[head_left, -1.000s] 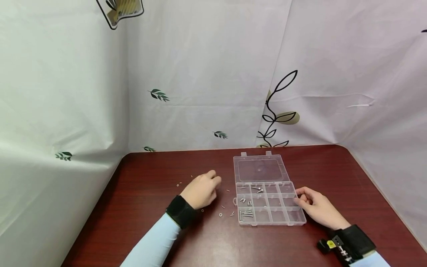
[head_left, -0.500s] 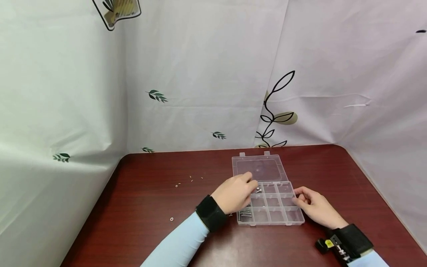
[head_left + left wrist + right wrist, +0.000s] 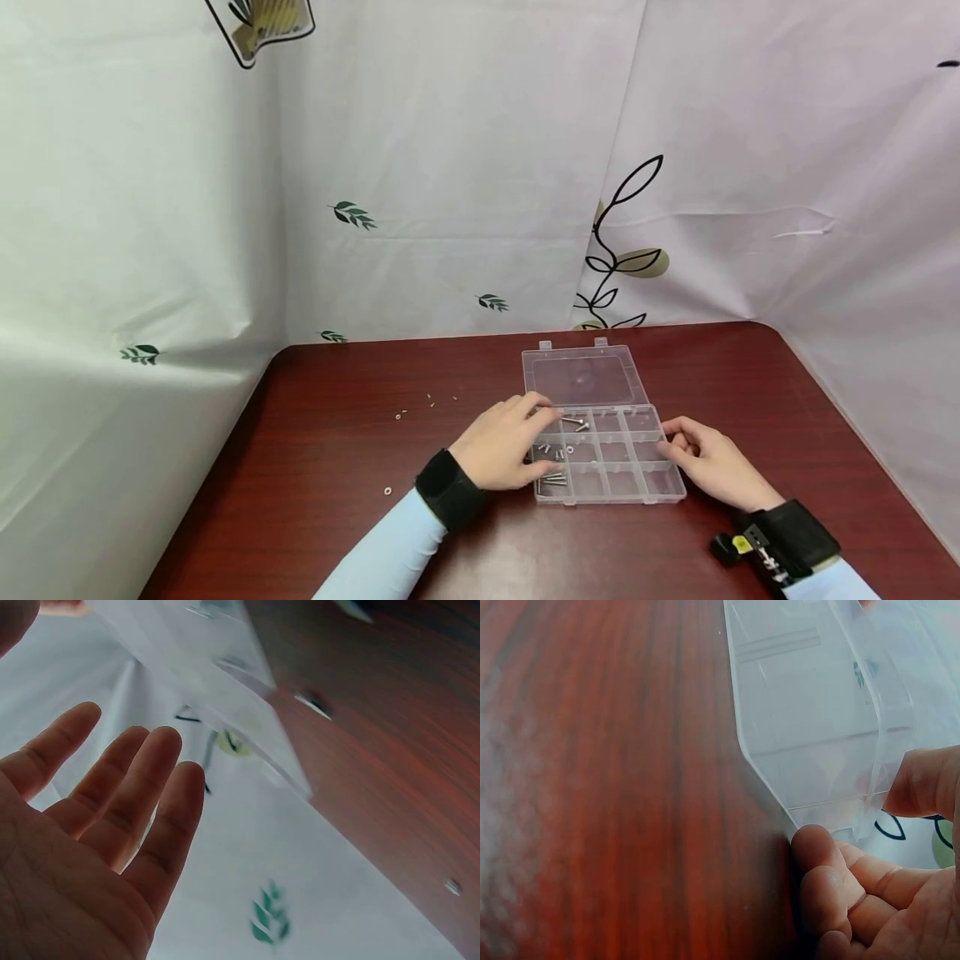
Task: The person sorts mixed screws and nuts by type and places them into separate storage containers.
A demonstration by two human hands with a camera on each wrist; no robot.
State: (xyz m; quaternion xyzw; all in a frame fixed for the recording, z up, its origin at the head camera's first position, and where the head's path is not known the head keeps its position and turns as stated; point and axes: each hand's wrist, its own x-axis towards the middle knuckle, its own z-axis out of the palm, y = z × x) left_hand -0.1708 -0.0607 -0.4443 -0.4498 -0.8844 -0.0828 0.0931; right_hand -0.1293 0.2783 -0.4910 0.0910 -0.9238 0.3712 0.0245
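Head view: left grip [image 3: 501, 442] released over the plastic box [image 3: 626, 500], right grip [image 3: 716, 468] holding its side; it looks light, stiff, slick, likely best held there.

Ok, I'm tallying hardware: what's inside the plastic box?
Far row: bolts; middle row: small metal pieces and a ring; near row: thin screws. Whatever the left hand covers can't be seen.

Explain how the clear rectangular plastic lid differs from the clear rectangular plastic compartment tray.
The lid is one undivided panel; the tray is split into compartments. The tray holds silver metal screws; the lid shows none. The lid lies behind the tray. Both are clear plastic.
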